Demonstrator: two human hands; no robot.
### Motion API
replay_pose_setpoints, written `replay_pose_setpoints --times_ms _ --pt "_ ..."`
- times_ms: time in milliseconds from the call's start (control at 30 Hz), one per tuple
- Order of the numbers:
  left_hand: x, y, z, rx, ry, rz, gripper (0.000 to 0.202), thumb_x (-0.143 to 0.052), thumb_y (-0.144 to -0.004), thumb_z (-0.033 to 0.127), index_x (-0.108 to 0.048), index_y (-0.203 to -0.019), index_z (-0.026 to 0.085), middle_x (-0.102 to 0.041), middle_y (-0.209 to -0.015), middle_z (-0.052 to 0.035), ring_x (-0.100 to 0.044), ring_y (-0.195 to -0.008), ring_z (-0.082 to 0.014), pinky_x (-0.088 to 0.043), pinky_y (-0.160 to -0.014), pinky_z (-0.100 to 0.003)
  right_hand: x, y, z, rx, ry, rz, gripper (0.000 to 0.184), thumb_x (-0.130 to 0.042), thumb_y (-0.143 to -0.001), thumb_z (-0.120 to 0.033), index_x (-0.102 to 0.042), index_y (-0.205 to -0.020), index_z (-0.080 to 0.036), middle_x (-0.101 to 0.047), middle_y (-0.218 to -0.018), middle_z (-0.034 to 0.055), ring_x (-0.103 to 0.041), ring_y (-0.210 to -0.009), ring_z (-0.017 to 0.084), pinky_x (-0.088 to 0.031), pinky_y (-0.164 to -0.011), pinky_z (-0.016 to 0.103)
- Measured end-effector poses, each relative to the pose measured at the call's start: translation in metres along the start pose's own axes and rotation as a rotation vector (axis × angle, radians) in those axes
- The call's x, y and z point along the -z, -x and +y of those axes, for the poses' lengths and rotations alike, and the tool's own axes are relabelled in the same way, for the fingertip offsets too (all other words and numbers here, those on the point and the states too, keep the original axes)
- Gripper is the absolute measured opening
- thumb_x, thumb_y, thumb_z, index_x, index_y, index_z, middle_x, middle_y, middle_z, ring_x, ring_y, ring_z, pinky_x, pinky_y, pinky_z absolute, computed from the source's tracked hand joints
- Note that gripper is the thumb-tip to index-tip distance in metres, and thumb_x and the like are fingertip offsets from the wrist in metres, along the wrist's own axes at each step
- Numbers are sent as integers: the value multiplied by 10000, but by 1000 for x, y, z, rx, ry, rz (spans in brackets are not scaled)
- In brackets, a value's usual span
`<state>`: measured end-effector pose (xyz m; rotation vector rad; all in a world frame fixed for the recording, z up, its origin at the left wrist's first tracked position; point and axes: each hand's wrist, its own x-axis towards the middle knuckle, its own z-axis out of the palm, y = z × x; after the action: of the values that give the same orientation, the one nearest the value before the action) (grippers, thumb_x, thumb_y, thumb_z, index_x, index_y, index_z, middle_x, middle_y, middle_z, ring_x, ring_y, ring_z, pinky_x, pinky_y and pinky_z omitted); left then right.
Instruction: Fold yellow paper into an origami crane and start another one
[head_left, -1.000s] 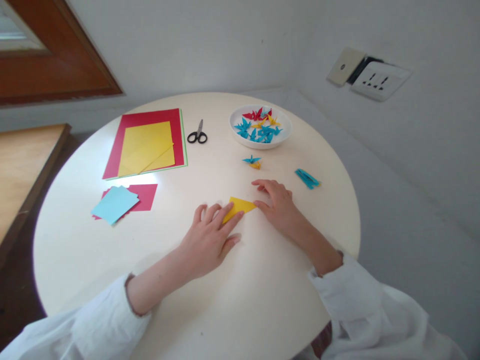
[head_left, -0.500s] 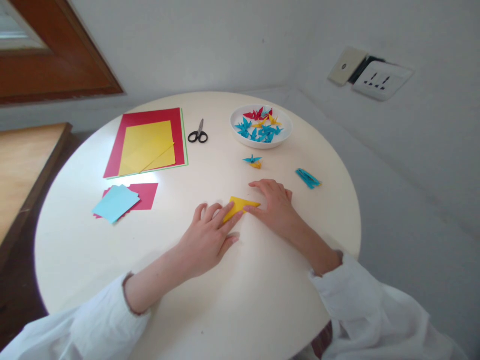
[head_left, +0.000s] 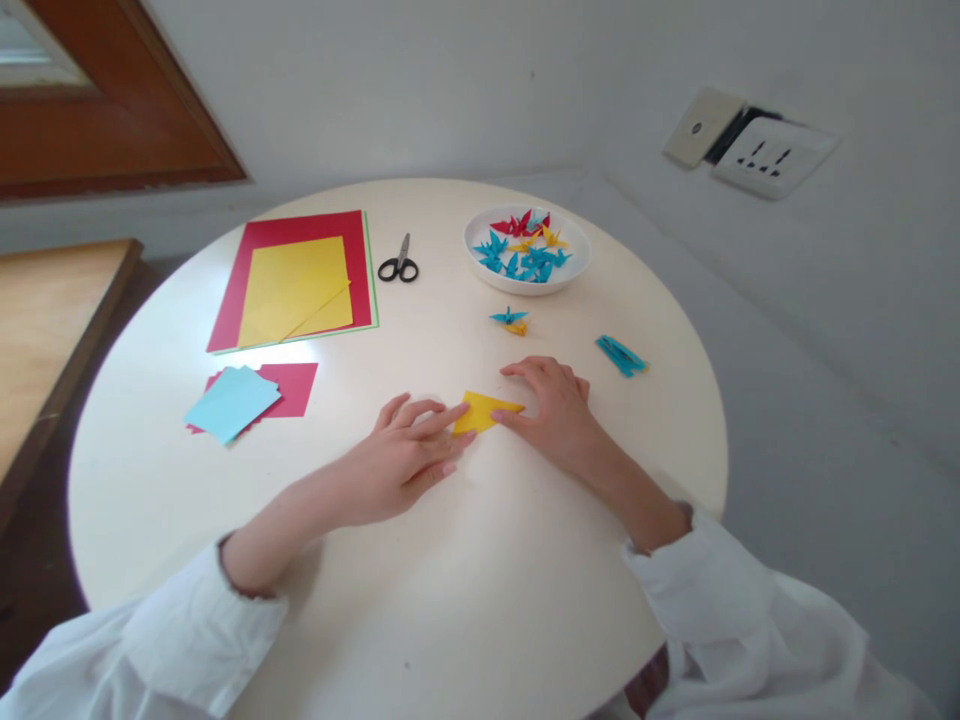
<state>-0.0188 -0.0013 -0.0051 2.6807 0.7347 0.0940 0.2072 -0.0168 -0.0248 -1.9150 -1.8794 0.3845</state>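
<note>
A folded piece of yellow paper (head_left: pixel 482 411) lies flat on the white round table (head_left: pixel 450 580) between my hands. My left hand (head_left: pixel 397 455) has its fingers stretched out, with fingertips on the paper's left edge and lower left corner. From the other side, the thumb of my right hand (head_left: pixel 553 412) rests on the paper's right part. The other fingers of that hand are spread and curved, touching the table beyond it. Past my right hand sit a small blue paper crane (head_left: pixel 509 314) and a yellow folded piece (head_left: pixel 517 328).
At the back stands a white dish (head_left: pixel 527 288) of red, yellow and blue cranes. Folded blue strips (head_left: pixel 621 356) lie to the right. Black-handled scissors (head_left: pixel 399 268), large red and yellow sheets (head_left: pixel 296 290) and light blue squares (head_left: pixel 234 402) are on the left half.
My left hand has slid left and its fingers have straightened, uncovering more of the yellow paper. My right hand stays nearly in place with its thumb on the paper.
</note>
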Motion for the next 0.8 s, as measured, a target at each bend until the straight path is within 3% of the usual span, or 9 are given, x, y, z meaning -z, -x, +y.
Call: replay_pose_setpoints --times_ms 267,500,567,667,700,733,800 --pt "10 9 -14 -73 24 10 352 -404 -924 242 -602 -1213 274 -499 -1377 -87 -258 -1386 -245 -379 -1040 -416 3 1 -1 22 3 -7 331 -624 -740 -333 -576 -1059 -258 -576 -1152 85 -511 -1098 297 -358 -907 475" --pt "19 14 -22 -111 97 -47 335 -392 -930 232 -641 -1152 268 -570 -1303 -76 -275 -1384 -208 -368 -1069 -410 2 1 -1 30 -4 -3 324 -625 -741 -318 -576 -1054 -252 -583 -1141 85 -516 -1091 297 -361 -902 472" --pt "20 13 -22 -74 189 14 310 -407 -927 251 -692 -1048 241 -622 -1229 -77 -415 -1304 -211 -419 -1030 -386 -1 0 1 31 11 5 339 -629 -734 -329 -577 -1059 -251 -582 -1146 84 -518 -1084 294 -364 -894 466" --pt "19 9 -15 103 300 256 321 -404 -928 316 -688 -1011 194 -688 -1092 -80 -612 -1073 -204 -510 -921 -365 -3 -1 3 18 20 16 361 -648 -714 -350 -584 -1057 -255 -579 -1156 81 -514 -1087 293 -356 -900 461" --pt "17 7 -11 139 291 329 337 -389 -931 328 -662 -1070 185 -684 -1109 -83 -610 -1082 -206 -502 -938 -381 -3 -1 3 14 15 20 362 -653 -710 -353 -587 -1053 -258 -579 -1154 81 -513 -1087 295 -353 -902 462" --pt "15 5 -6 87 256 355 359 -373 -935 330 -619 -1148 178 -660 -1168 -91 -579 -1139 -209 -464 -991 -405 -3 -1 3 13 6 22 357 -655 -709 -354 -589 -1047 -261 -581 -1150 82 -513 -1085 297 -352 -902 464" --pt "8 2 4 -30 135 277 433 -350 -942 319 -456 -1332 165 -513 -1363 -116 -432 -1300 -217 -314 -1107 -468 -2 0 2 22 -11 21 341 -651 -718 -350 -589 -1042 -264 -583 -1144 85 -514 -1082 299 -352 -902 466"
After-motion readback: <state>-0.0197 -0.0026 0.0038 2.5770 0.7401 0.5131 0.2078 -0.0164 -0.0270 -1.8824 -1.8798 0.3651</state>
